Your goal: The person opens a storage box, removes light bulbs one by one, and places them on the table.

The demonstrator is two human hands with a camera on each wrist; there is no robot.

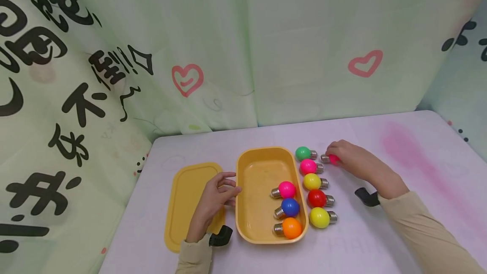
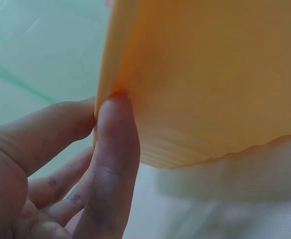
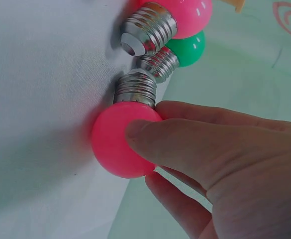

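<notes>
At the tray's left rim, my left hand (image 1: 214, 200) pinches the wall of the yellow plastic tray (image 2: 210, 74) between thumb and finger. Inside the tray a pink bulb (image 1: 287, 190), a blue bulb (image 1: 290, 207) and an orange bulb (image 1: 292, 228) lie near its right wall. My right hand (image 1: 355, 164) pinches another pink bulb (image 3: 118, 144) by its round globe, thumb on top. Its metal screw base points left, toward a green bulb (image 1: 302, 153) and a second pink bulb (image 3: 192, 17) beside the tray.
Down the tray's right side lie a yellow bulb (image 1: 311, 181), a red bulb (image 1: 316, 198) and another yellow bulb (image 1: 318, 217). A flat yellow lid (image 1: 190, 181) rests left of the tray, partly under my left arm. A patterned curtain (image 1: 304, 54) hangs behind the table.
</notes>
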